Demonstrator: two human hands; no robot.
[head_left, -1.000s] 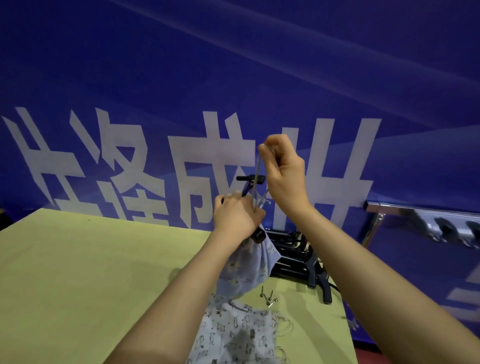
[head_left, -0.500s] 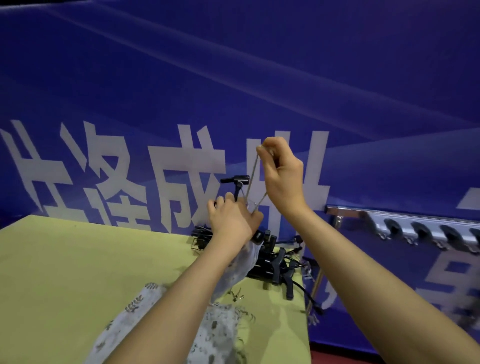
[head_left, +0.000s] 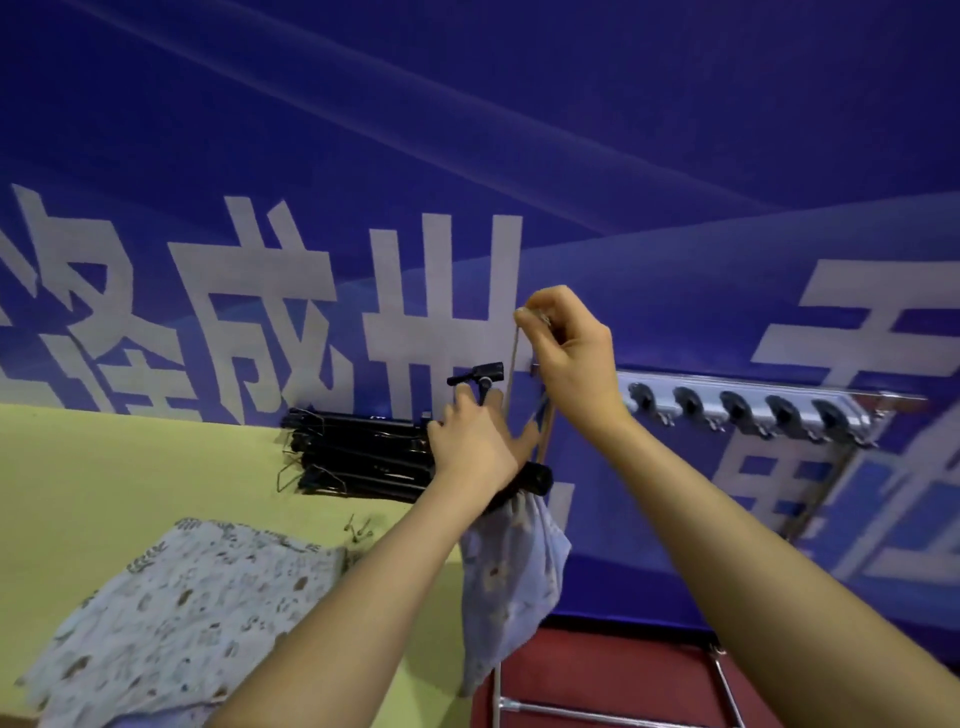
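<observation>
**While both hands hold the hanger past the table's end**

Where my forearms enter the view, a patterned cloth (head_left: 182, 613) lies spread on the yellow-green table (head_left: 78, 493), left of my left arm. Just past the table's right edge, the small blue garment (head_left: 511, 587) hangs free from the hanger (head_left: 537, 479) over the red floor (head_left: 623, 670), with the rack's lower bar (head_left: 597, 713) beneath it. My left hand (head_left: 478, 447) is clenched around the hanger's black body, right above the garment. Beside that wrist, a few small metal clips (head_left: 358, 531) lie loose on the table, and behind them a stack of black hangers (head_left: 363, 452) sits against the far edge, close to my left knuckles. Higher up, my right hand (head_left: 571, 358) pinches the top of the hanger's wire hook (head_left: 513, 358). Beyond it runs the silver rack rail (head_left: 743, 410) with its row of dark hooks, near my right wrist. Bare blue banner (head_left: 519, 130) fills everything above, and the table's left half lies open.
</observation>
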